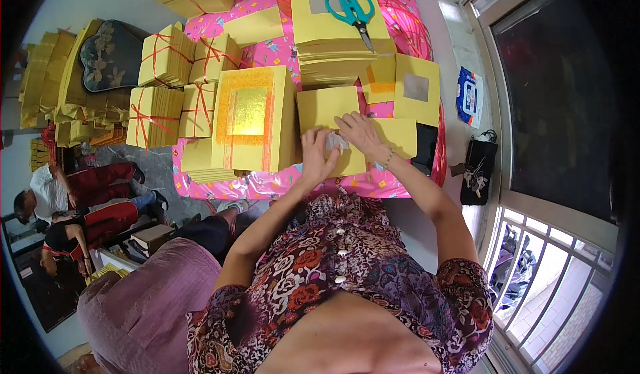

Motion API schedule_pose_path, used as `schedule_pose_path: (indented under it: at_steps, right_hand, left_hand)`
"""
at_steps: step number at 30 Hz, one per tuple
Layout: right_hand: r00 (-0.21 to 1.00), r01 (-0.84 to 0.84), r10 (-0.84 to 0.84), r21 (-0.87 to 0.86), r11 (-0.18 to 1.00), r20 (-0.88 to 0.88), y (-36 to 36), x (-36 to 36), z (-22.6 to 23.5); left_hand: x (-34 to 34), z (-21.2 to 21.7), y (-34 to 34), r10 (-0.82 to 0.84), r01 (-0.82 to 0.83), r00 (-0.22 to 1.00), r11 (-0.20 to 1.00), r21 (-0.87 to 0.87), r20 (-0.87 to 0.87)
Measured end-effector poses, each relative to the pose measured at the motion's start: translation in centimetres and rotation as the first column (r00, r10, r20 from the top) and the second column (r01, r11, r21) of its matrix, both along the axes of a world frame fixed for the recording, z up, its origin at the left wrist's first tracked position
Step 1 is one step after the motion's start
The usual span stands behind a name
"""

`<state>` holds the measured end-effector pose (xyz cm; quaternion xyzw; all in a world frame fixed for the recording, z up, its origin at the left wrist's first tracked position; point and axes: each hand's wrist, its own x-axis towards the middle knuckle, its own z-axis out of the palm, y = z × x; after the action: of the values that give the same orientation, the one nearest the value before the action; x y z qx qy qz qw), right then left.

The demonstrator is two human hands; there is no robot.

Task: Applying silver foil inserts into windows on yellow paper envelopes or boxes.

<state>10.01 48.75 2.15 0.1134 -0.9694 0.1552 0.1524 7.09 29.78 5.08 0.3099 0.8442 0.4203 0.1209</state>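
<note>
A yellow paper sheet with a silvery patch (337, 142) lies in front of me at the near edge of the table. My left hand (319, 154) is bent round its left side, thumb and fingers closed on the paper. Across the upper right of the sheet rests my right hand (360, 134), fingers stretched out and lying on the paper. Other yellow sheets (328, 104) are beneath and beyond my hands. To the left stands a thick stack of yellow paper (250, 117) with a gold square in an orange border.
Teal-handled scissors (351, 13) lie on a tall paper stack (337, 53). Bundles (157, 117) tied with red string stand left. A dark phone (425, 149) lies near the right table edge. Wipes (469, 97) and keys (475, 181) are on the sill. People sit at left.
</note>
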Motion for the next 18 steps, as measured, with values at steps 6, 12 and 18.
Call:
schedule_pose_path:
  at_steps: [6, 12, 18]
  right_hand:
    - [0.991, -0.063, 0.066, 0.036, 0.997, -0.117, 0.4, -0.3, 0.1]
    - [0.99, 0.06, -0.065, -0.042, 0.997, -0.128, -0.3, 0.3, 2.3]
    - [0.84, 0.44, -0.539, -0.66, 0.61, 0.063, -0.2, 1.2, 1.8]
  left_hand:
    - [-1.2, -3.7, 1.5, 0.057, -0.65, 0.352, 0.734, 0.2, 0.934]
    - [-2.9, -5.7, 1.5, -0.001, -0.79, 0.199, 0.591, 0.161, 0.98]
    - [-1.1, -1.7, 2.7, -0.055, -0.743, 0.336, 0.598, 0.301, 0.94]
